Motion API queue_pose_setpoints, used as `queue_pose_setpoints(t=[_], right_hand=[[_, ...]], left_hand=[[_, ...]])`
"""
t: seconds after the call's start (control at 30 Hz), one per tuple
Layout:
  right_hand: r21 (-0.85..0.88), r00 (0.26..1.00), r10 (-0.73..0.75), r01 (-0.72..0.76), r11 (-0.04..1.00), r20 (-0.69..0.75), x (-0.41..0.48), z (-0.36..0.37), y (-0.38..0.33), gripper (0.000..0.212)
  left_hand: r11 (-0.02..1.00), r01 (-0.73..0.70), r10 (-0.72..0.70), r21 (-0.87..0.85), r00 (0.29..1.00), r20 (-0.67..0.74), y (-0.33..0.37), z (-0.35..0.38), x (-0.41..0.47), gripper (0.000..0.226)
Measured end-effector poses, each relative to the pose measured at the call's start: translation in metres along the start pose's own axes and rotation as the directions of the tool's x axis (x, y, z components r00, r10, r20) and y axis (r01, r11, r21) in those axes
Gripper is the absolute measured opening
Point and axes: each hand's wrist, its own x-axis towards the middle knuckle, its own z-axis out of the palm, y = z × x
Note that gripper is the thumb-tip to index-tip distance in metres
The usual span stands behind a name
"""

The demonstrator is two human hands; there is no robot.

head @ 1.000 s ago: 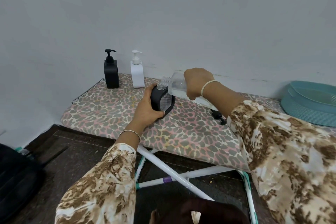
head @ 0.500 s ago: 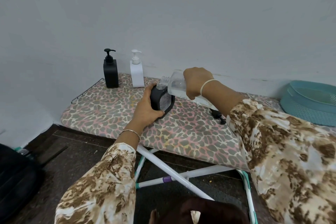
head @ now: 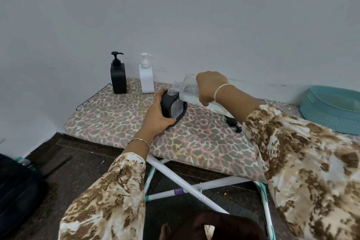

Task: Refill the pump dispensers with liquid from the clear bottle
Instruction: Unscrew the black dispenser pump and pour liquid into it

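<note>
Positions match the frames of a second ago — the left hand [head: 155, 118] still grips the dark open-necked dispenser [head: 169, 107] upright on the leopard-print ironing board [head: 194, 143], and the right hand [head: 210, 87] grips the clear bottle [head: 187, 89], tilted almost level with its mouth just above the dispenser's neck. A black pump head [head: 233, 124] lies on the board near the right forearm; a black pump dispenser [head: 118, 78] and a white pump dispenser [head: 146, 79] stand side by side at the far left edge.
</note>
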Motion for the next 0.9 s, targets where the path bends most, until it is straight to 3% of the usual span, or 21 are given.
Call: queue_pose_setpoints(t=[0.9], right_hand=[[-0.031,1.0,0.015,-0.014,0.999,0.016,-0.0002,-0.0031,-0.0031,0.034]], left_hand=[[1.0,0.0,0.0,0.002,1.0,-0.004,0.0022,0.0001,-0.0016,0.101]])
